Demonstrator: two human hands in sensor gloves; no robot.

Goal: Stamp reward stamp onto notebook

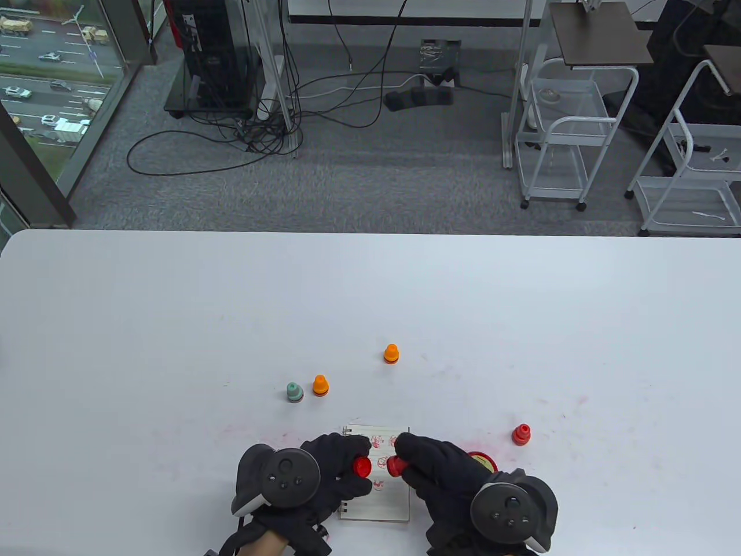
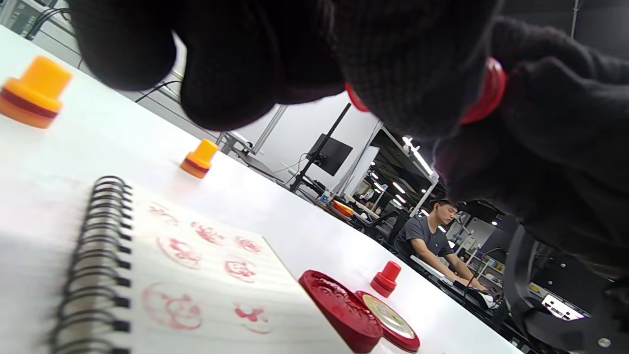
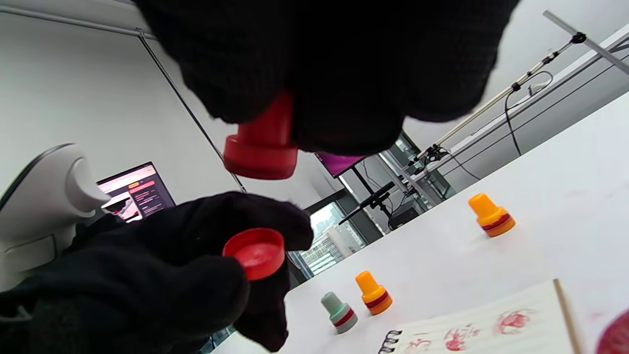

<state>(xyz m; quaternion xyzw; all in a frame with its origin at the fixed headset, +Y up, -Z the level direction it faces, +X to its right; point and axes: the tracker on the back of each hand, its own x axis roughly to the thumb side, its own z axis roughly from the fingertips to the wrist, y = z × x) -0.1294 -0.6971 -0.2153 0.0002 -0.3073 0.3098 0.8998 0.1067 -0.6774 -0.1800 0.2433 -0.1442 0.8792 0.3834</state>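
A small spiral notebook (image 1: pixel 376 501) (image 2: pixel 206 285) (image 3: pixel 491 324) lies open near the table's front edge, its page marked with several red stamp prints. My right hand (image 1: pixel 431 466) grips a red stamp (image 1: pixel 395 466) (image 3: pixel 263 142) by its handle above the page. My left hand (image 1: pixel 341 469) pinches the stamp's red cap (image 1: pixel 363 467) (image 3: pixel 254 253) (image 2: pixel 484 96) just to the left of it. Stamp and cap are held apart, facing each other. Both hands hover over the notebook.
Two orange stamps (image 1: pixel 319 385) (image 1: pixel 391 354) and a grey-green stamp (image 1: pixel 294 392) stand beyond the notebook. Another red stamp (image 1: pixel 521 434) stands to the right. A red ink pad with its lid (image 1: pixel 483 460) (image 2: pixel 361 312) lies beside the notebook. A person sits in the background (image 2: pixel 427 236).
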